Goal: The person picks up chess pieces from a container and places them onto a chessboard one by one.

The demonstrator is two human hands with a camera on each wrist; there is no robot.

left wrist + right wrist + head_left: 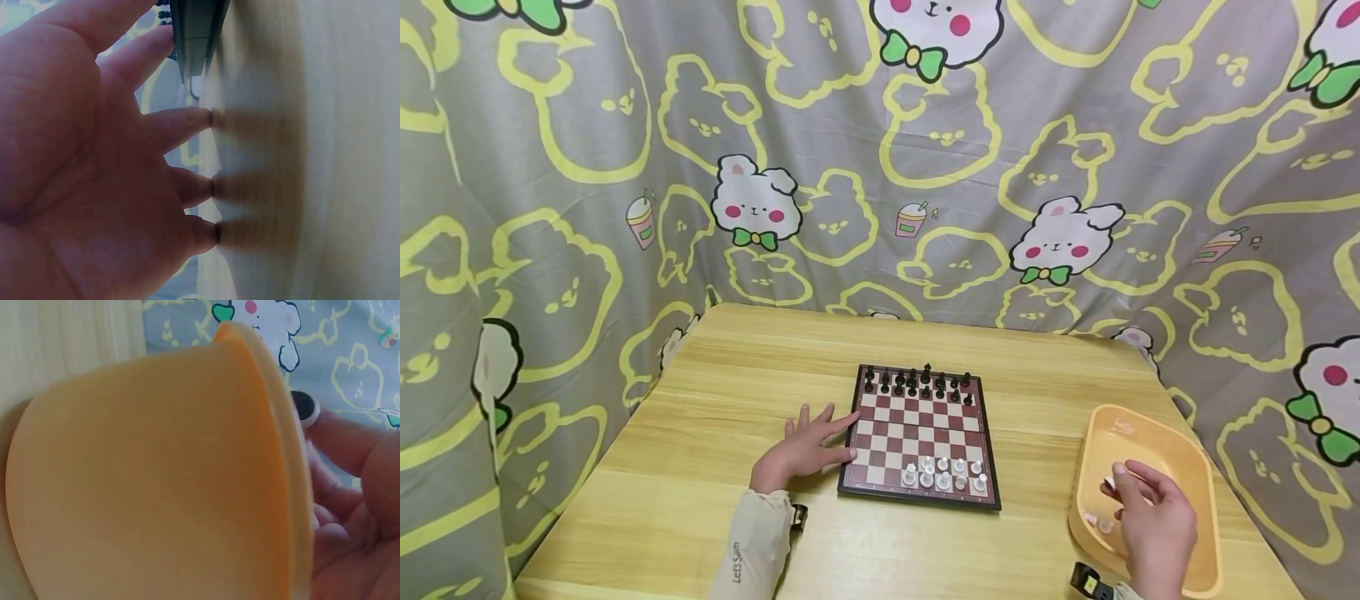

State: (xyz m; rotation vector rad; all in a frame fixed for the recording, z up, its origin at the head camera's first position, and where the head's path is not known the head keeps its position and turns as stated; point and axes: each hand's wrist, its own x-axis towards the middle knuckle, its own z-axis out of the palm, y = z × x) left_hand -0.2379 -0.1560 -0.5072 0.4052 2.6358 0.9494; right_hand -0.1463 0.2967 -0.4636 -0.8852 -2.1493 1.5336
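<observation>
Spreading on the pale wooden table (pixel 700 442), the left hand (pixel 799 450) touches the left edge of the square red-and-white chessboard (pixel 912 427) with thumb and forefinger. Small black chess pieces (pixel 927 392) line its far side, small white chess pieces (pixel 943 481) its near right; rightmost, the right hand (pixel 1157 517) pinches a dark-based white piece (pixel 305 406) over the rounded yellow-orange basin (pixel 1150 429).

I see smooth, grained wood in the counter (pixel 685 433), smooth matt plastic in the tub (pixel 150 475), plastic-looking chessmen (pixel 943 481), creased cloth in the curtain (pixel 842 133).
</observation>
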